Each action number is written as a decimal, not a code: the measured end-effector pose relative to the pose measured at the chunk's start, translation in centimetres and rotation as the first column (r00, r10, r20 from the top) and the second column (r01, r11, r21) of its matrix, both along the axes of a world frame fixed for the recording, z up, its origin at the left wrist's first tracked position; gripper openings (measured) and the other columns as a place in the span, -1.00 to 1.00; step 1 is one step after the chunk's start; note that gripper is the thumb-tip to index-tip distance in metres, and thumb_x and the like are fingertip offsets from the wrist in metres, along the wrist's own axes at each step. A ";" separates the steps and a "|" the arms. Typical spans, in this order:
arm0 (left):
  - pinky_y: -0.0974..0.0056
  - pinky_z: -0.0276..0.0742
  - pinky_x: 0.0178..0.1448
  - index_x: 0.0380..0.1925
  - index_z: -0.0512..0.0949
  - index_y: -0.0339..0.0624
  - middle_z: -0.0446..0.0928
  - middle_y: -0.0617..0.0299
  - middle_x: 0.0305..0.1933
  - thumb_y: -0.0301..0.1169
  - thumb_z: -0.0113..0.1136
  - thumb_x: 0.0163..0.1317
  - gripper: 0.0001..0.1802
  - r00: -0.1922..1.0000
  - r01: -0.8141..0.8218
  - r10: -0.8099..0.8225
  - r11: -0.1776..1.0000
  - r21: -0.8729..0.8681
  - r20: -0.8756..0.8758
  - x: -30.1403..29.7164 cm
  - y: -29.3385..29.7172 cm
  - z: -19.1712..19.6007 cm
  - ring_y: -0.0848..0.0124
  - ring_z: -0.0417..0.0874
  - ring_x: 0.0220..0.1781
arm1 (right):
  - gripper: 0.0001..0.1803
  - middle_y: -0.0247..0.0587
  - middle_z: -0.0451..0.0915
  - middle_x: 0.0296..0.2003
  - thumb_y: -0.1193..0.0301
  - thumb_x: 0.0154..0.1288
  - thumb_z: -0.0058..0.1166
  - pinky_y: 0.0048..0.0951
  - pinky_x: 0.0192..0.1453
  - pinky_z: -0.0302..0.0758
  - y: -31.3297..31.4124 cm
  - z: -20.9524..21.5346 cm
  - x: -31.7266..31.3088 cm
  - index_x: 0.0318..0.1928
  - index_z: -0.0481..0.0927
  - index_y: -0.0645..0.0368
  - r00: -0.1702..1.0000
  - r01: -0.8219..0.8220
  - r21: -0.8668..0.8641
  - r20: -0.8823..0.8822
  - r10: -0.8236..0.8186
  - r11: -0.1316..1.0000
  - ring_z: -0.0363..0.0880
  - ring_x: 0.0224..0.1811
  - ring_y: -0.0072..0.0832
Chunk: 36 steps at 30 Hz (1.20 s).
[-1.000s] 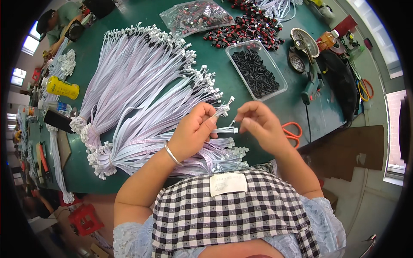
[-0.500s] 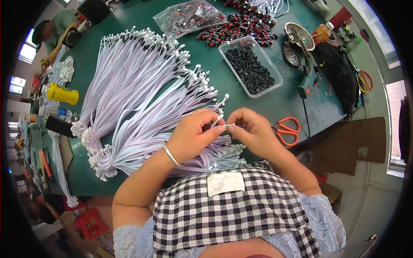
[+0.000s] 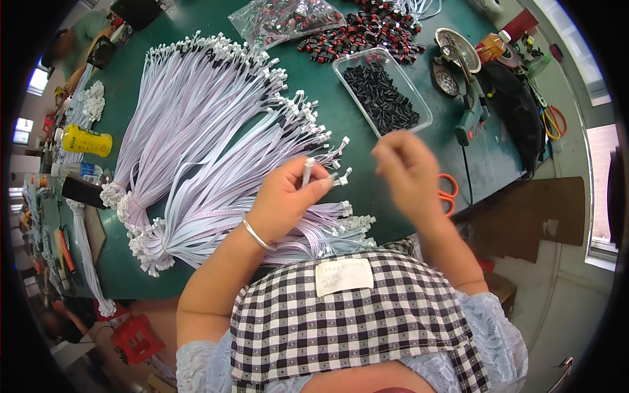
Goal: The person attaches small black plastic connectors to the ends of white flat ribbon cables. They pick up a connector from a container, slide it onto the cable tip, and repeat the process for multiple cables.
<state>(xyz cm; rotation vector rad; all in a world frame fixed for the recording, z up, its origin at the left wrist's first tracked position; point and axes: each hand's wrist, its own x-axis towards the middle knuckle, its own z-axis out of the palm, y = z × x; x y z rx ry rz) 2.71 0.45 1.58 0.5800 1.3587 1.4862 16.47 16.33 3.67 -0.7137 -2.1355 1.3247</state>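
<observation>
My left hand [image 3: 283, 202], with a silver bangle on its wrist, is closed on a pale flat cable [image 3: 307, 170]. A white plug end of that cable sticks up between thumb and fingers. My right hand [image 3: 411, 175] is apart from it, at the near edge of a clear plastic box [image 3: 426, 124] of small black tubes [image 3: 380, 98]. Motion blurs its fingers, so whether they hold anything is unclear. Large bundles of white and pinkish flat cables [image 3: 190, 124] with white plugs fan across the table, passing beside and under my left hand.
Orange-handled scissors [image 3: 448, 194] lie partly behind my right wrist. At the back are a clear bag [image 3: 285, 23] and a pile of red-and-black parts [image 3: 363, 39]. A green-handled tool [image 3: 468, 118] and a metal dish [image 3: 457, 49] lie right, a yellow bottle [image 3: 87, 141] left.
My right hand has left the cable end at my left fingers and moved right and up toward the box of black tubes. My left hand still holds the cable, slightly further left.
</observation>
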 end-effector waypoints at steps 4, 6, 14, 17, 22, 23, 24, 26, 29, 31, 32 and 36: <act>0.53 0.13 -0.54 -0.27 0.48 -0.20 0.43 0.33 -0.48 -0.43 0.13 0.26 -0.90 0.976 -0.112 0.093 0.990 0.087 0.199 -0.2 0.3 -0.3 0.65 0.26 -0.61 | -0.92 -0.23 0.51 -0.42 0.50 0.16 0.14 -0.38 -0.25 0.44 0.9 0.4 0.2 -0.31 0.56 0.21 0.964 -0.225 0.276 0.206 0.171 0.934 0.50 -0.37 -0.37; 0.54 0.15 -0.52 -0.24 0.48 -0.21 0.42 0.35 -0.47 -0.44 0.15 0.24 -0.87 0.964 -0.135 0.112 0.988 0.078 0.241 -0.1 0.3 -0.4 0.66 0.27 -0.58 | -0.87 -0.29 0.53 -0.34 0.46 0.05 0.20 -0.25 -0.15 0.42 -0.2 -0.6 -0.4 -0.33 0.59 0.11 0.932 -0.339 0.531 0.300 0.202 0.777 0.49 -0.26 -0.27; 0.51 0.36 -0.28 -0.23 0.56 -0.22 0.44 0.39 -0.35 -0.51 0.30 0.09 -0.78 0.996 0.067 -0.072 0.994 -0.080 -0.058 0.1 0.0 -0.2 0.63 0.41 -0.40 | -0.91 -0.36 0.52 -0.42 0.46 0.18 0.18 -0.58 -0.34 0.39 -0.1 -0.7 1.0 -0.32 0.57 0.18 0.875 -0.388 -0.196 0.228 0.427 0.900 0.47 -0.42 -0.59; 0.47 0.40 -0.25 -0.27 0.57 -0.25 0.45 0.35 -0.39 -0.50 0.32 0.07 -0.79 0.819 0.124 -0.106 0.992 -0.006 -0.564 0.2 0.4 0.7 0.59 0.46 -0.36 | -0.83 -0.42 0.52 -0.44 0.38 0.25 0.16 -0.61 -0.33 0.37 -1.2 0.5 0.4 -0.29 0.55 0.25 0.910 -0.227 -0.570 0.163 0.380 0.790 0.46 -0.41 -0.65; 0.46 0.38 -0.32 -0.32 0.56 -0.25 0.51 0.32 -0.42 -0.43 0.27 0.13 -0.84 0.868 0.120 -0.153 0.988 -0.099 -0.473 -0.2 0.2 1.2 0.61 0.44 -0.43 | -0.74 -0.40 0.56 -0.39 0.27 0.37 0.02 -0.64 -0.30 0.41 -1.2 -0.3 0.3 -0.17 0.55 0.23 0.953 -0.171 -0.775 0.026 0.300 0.608 0.46 -0.42 -0.69; 0.47 0.37 -0.32 -0.32 0.56 -0.24 0.50 0.34 -0.41 -0.44 0.26 0.13 -0.85 0.917 0.106 -0.140 0.988 -0.111 -0.374 -0.2 0.1 1.1 0.62 0.43 -0.42 | -0.73 -0.39 0.56 -0.39 0.26 0.37 0.00 -0.64 -0.30 0.42 -1.4 -0.2 0.2 -0.15 0.55 0.23 0.964 -0.172 -0.815 -0.023 0.266 0.554 0.46 -0.42 -0.69; 0.48 0.36 -0.32 -0.33 0.55 -0.23 0.50 0.35 -0.41 -0.44 0.26 0.14 -0.86 0.954 0.095 -0.125 0.988 -0.121 -0.271 -0.2 0.0 1.1 0.63 0.42 -0.42 | -0.71 -0.38 0.56 -0.38 0.25 0.38 -0.01 -0.64 -0.30 0.42 -1.5 0.0 0.2 -0.13 0.55 0.22 0.971 -0.177 -0.848 -0.070 0.226 0.499 0.46 -0.43 -0.69; 0.50 0.33 -0.33 -0.33 0.54 -0.22 0.47 0.39 -0.42 -0.43 0.25 0.16 -0.87 0.990 0.055 -0.064 0.995 -0.081 -0.122 -0.3 0.0 0.8 0.67 0.38 -0.42 | -0.73 -0.38 0.56 -0.38 0.29 0.35 0.03 -0.64 -0.31 0.42 -1.5 0.0 0.2 -0.09 0.54 0.23 0.973 -0.156 -0.801 -0.023 0.231 0.578 0.45 -0.42 -0.70; 0.52 0.28 -0.38 -0.34 0.53 -0.21 0.43 0.45 -0.47 -0.42 0.24 0.18 -0.88 0.999 -0.021 0.021 1.000 0.022 -0.033 -0.2 0.0 -0.2 0.71 0.33 -0.44 | -0.78 -0.39 0.55 -0.40 0.36 0.31 0.08 -0.65 -0.35 0.40 -1.8 0.2 0.0 -0.12 0.54 0.23 0.954 -0.143 -0.722 0.080 0.287 0.677 0.44 -0.43 -0.72; 0.51 0.28 -0.41 -0.34 0.52 -0.21 0.43 0.46 -0.50 -0.42 0.24 0.18 -0.88 0.998 -0.028 0.030 0.999 0.044 -0.055 0.0 0.0 -0.6 0.70 0.32 -0.48 | -0.82 -0.40 0.53 -0.41 0.42 0.29 0.10 -0.66 -0.35 0.40 -1.9 0.1 -0.1 -0.15 0.53 0.23 0.941 -0.154 -0.662 0.128 0.313 0.733 0.44 -0.43 -0.72; 0.51 0.30 -0.36 -0.32 0.52 -0.21 0.44 0.45 -0.46 -0.44 0.24 0.17 -0.87 0.997 0.007 -0.007 1.000 0.001 -0.074 -0.1 -0.1 -0.5 0.70 0.34 -0.45 | -0.84 -0.41 0.53 -0.41 0.45 0.28 0.10 -0.67 -0.33 0.40 -1.7 -0.1 -0.2 -0.16 0.52 0.24 0.939 -0.166 -0.631 0.134 0.318 0.758 0.44 -0.42 -0.72; 0.53 0.34 -0.28 -0.28 0.51 -0.21 0.47 0.44 -0.38 -0.50 0.26 0.14 -0.84 0.996 0.063 -0.067 0.995 -0.072 -0.058 -0.2 -0.2 -0.2 0.69 0.39 -0.38 | -0.90 -0.48 0.48 -0.44 0.46 0.26 0.10 -0.68 -0.42 0.31 -1.7 0.2 -0.9 -0.31 0.53 0.23 0.939 -0.220 -0.518 0.119 0.324 0.827 0.36 -0.45 -0.80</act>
